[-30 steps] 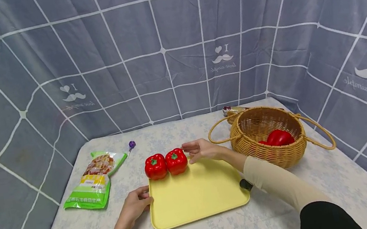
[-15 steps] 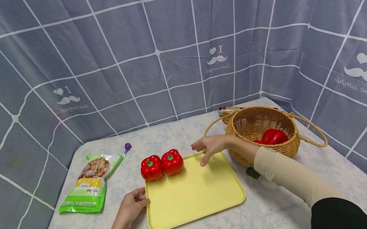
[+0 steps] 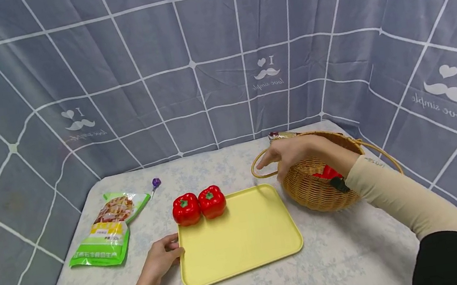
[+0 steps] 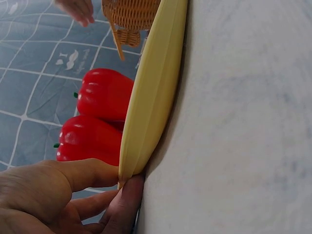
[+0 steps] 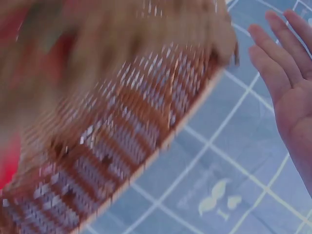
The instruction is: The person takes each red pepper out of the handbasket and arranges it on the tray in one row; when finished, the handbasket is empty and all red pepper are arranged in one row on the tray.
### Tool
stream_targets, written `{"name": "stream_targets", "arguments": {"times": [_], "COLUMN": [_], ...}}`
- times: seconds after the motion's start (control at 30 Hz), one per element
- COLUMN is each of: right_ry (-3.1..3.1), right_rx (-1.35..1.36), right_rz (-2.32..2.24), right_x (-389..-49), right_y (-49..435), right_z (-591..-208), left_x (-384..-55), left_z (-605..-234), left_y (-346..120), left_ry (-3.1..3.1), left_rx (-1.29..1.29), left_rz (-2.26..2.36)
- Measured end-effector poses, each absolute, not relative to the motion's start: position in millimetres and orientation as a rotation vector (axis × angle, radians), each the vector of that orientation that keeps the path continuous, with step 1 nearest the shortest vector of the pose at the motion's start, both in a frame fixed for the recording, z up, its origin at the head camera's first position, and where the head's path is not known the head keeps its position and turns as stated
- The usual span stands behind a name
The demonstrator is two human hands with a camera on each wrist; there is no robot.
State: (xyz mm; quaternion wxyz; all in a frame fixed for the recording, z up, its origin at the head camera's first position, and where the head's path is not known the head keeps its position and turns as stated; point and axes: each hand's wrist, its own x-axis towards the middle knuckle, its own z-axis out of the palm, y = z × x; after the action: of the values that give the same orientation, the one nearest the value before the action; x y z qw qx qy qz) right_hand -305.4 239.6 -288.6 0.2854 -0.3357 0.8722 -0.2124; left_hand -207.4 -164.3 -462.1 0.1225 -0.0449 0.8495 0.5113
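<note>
My left hand [image 3: 162,257] pinches the left rim of a yellow tray [image 3: 244,252]; the left wrist view has its thumb and a finger on either side of the tray's edge [image 4: 151,97]. Two red bell peppers, a left one [image 3: 186,209] and a right one [image 3: 212,201], sit side by side at the tray's far left corner. Above the near left side of a wicker basket [image 3: 321,193] is my right hand [image 3: 293,150], holding nothing, its fingers [image 5: 287,53] extended in the right wrist view. More red peppers [image 3: 327,172] lie inside the basket, partly hidden by my forearm.
A green food packet [image 3: 105,233] lies on the left of the patterned tablecloth, with a purple lollipop [image 3: 156,183] beside it. Behind the basket a shiny wrapped package [image 3: 281,135] partly shows. A blue-grey checked curtain [image 3: 221,90] closes off the back and sides.
My right hand has moved rightward from beside the right-hand pepper, across the tray, to over the basket. The left hand stays at the tray's rim. The view has shifted slightly.
</note>
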Motion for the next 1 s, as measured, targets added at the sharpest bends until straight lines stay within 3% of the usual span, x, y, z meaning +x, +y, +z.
{"name": "stream_targets", "arguments": {"times": [0.57, 1.0], "right_ry": [2.538, 2.414], "right_rx": [-0.903, -0.832], "right_rz": [-0.320, -0.172], "right_x": [-302.1, -313.3], "right_y": [312.0, 321.2], "right_z": [-272.3, -317.2], "left_x": [-210.4, -212.1], "left_z": [-459.5, -461.7], "left_y": [-166.8, -169.6], "left_ry": [2.458, 2.430], "left_rx": [-0.144, -0.184], "left_rz": [1.489, 1.491]}}
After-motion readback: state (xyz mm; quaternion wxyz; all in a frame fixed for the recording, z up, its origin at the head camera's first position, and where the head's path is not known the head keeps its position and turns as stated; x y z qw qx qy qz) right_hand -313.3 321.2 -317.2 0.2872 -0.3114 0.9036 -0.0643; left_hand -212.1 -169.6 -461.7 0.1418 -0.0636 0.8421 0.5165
